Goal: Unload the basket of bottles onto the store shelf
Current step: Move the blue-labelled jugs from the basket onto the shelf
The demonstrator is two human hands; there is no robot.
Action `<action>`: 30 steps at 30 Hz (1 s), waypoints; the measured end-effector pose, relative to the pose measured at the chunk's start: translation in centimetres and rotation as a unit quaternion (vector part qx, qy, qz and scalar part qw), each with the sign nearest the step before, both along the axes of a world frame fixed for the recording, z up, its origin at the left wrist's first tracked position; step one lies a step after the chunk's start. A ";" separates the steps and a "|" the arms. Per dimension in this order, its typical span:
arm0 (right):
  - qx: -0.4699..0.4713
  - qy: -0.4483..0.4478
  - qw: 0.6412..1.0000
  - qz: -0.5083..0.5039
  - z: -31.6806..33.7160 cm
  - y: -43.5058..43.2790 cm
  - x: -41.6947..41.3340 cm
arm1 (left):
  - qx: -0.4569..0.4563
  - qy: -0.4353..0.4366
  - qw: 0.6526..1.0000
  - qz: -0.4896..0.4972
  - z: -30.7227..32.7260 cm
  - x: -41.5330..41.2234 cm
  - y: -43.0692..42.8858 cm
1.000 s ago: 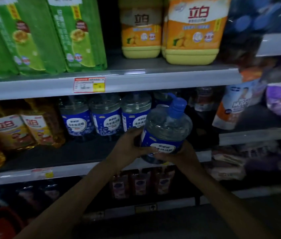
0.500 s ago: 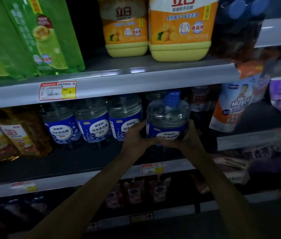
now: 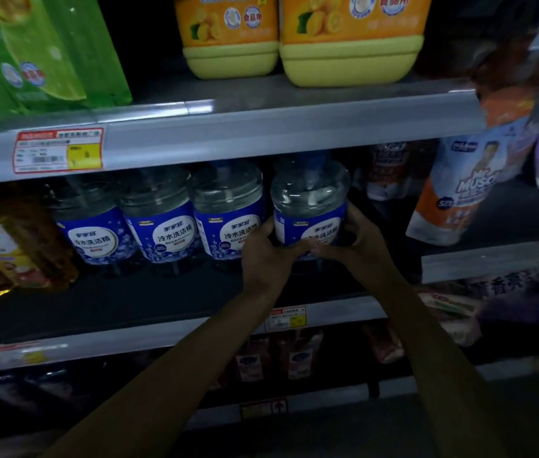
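A clear bottle with a blue label and blue cap [image 3: 311,206] stands upright in the middle shelf [image 3: 96,302], at the right end of a row of three matching bottles [image 3: 159,219]. My left hand [image 3: 264,252] grips its lower left side. My right hand [image 3: 357,242] grips its lower right side. Whether its base rests on the shelf is hidden by my hands. The basket is out of view.
The upper shelf [image 3: 261,127] holds yellow-orange jugs [image 3: 350,38] and green packs [image 3: 40,51]. Amber oil bottles [image 3: 13,246] stand left of the blue row. Pouches [image 3: 459,186] hang at the right. Small red bottles [image 3: 274,358] fill the lower shelf.
Both hands have carried the bottle from in front of the shelf edge up and back into the shelf, turning it upright beside the row.
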State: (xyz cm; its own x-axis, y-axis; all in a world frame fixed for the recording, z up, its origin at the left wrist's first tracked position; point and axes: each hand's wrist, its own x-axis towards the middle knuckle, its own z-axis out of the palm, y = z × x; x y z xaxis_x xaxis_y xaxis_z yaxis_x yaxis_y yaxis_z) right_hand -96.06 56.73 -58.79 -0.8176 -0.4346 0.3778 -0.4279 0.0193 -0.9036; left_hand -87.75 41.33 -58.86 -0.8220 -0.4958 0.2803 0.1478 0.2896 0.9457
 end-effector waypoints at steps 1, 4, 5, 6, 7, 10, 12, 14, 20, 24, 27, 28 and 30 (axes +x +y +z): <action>0.003 0.001 1.000 0.002 -0.2 0.0 0.0 | -0.001 -0.001 1.000 0.007 -0.1 0.1 0.1; 0.010 -0.006 1.000 -0.001 -0.9 -0.1 0.1 | 0.001 -0.009 1.000 0.013 -0.1 0.0 0.2; 0.010 -0.009 1.000 0.004 -1.0 -0.1 0.2 | 0.000 -0.012 1.000 0.015 0.0 0.0 0.3; 0.010 -0.006 1.000 0.009 -1.0 -0.2 0.3 | -0.005 -0.016 1.000 0.018 0.2 0.0 0.2; 0.007 -0.003 1.000 0.008 -1.0 -0.2 0.4 | -0.009 -0.018 1.000 0.018 0.3 0.1 0.2; 0.013 -0.008 1.000 -0.010 -1.1 -0.2 1.0 | -0.035 -0.031 0.999 0.004 0.5 0.5 0.2; 0.019 -0.028 0.999 -0.032 -1.2 -0.2 2.0 | -0.057 -0.043 0.997 -0.013 0.6 0.9 -0.1; 0.033 -0.045 0.996 -0.067 -1.2 -0.1 3.2 | -0.074 -0.054 0.995 -0.029 0.7 1.6 -0.4; 0.156 -0.005 0.983 -0.096 0.5 0.4 7.6 | -0.128 -0.097 0.985 -0.066 1.9 5.2 -1.5; 0.253 0.064 0.962 -0.086 2.1 -0.2 11.0 | -0.243 -0.127 0.960 -0.058 2.9 9.5 -3.2; 0.298 0.115 0.946 -0.048 3.3 -1.9 13.5 | -0.344 -0.170 0.923 -0.025 4.1 13.8 -5.3; 0.302 0.132 0.944 -0.034 3.5 -2.7 14.3 | -0.370 -0.194 0.908 -0.016 4.6 15.5 -6.2; 0.303 0.157 0.940 -0.004 4.1 -4.6 16.1 | -0.408 -0.227 0.884 0.002 5.4 19.1 -8.3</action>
